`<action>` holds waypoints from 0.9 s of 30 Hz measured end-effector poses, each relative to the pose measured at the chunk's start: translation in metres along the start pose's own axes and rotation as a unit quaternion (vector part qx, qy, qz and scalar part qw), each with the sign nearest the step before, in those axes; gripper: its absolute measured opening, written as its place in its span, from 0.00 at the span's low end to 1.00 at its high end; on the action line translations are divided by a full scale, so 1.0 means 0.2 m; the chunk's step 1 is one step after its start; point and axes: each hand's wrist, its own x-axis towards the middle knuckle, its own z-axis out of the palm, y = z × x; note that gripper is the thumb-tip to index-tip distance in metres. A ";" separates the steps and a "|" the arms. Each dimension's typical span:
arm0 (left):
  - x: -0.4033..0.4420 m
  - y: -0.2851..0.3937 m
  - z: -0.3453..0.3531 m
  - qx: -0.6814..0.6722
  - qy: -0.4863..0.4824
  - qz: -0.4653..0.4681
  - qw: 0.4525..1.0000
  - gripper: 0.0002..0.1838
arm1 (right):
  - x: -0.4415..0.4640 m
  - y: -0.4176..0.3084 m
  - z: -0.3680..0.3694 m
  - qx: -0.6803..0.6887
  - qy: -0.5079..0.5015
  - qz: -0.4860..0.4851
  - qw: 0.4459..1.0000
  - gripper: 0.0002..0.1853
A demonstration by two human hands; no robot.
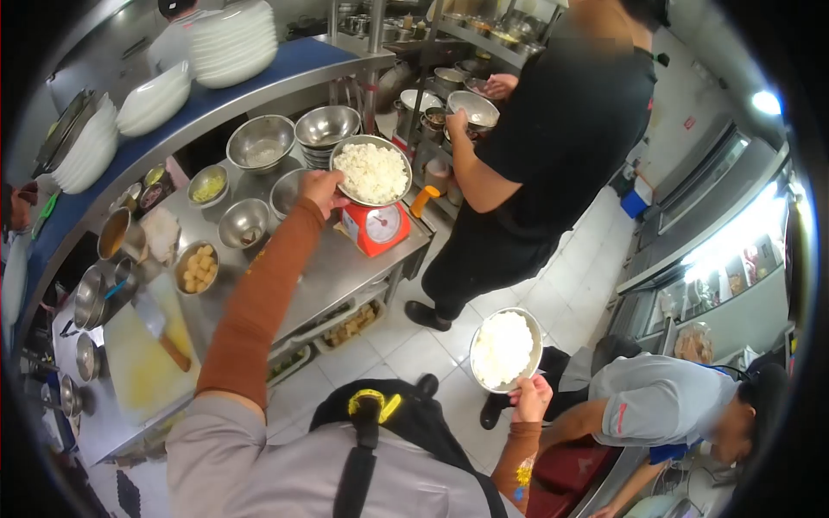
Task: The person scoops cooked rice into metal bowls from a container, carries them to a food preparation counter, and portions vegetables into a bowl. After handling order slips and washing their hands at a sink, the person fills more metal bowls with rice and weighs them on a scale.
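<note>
My left hand (325,192) grips the rim of a metal bowl heaped with white rice (373,173). That bowl is at the red dial scale (376,228), directly over its top; whether its weight rests there I cannot tell. Out to the right, over the floor, my right hand (530,397) holds a second metal bowl by its rim. White rice (503,349) fills this one too. Close to my left forearm are a small metal bowl (244,224) and a bowl of pale yellow cubes (198,268).
A cleaver (157,321) lies on a yellowed cutting board (138,371) at left. Stacked white plates (233,43) line the shelf above the counter. A co-worker in black (553,129) stands close ahead, holding a bowl. Another in grey (661,401) bends at lower right.
</note>
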 end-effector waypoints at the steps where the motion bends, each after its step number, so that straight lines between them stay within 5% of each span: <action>1: 0.00 0.00 0.01 0.005 0.013 0.005 1.000 0.11 | 0.07 -0.01 -0.01 -0.001 -0.013 -0.005 1.000 0.05; 12: -0.03 -0.04 0.02 0.091 0.129 -0.044 0.986 0.14 | 0.78 -0.07 -0.11 -0.046 -0.144 0.049 0.987 0.03; 27: -0.14 -0.04 -0.01 0.025 0.162 -0.052 0.985 0.23 | 1.02 -0.21 0.03 -0.081 -0.250 0.074 0.962 0.04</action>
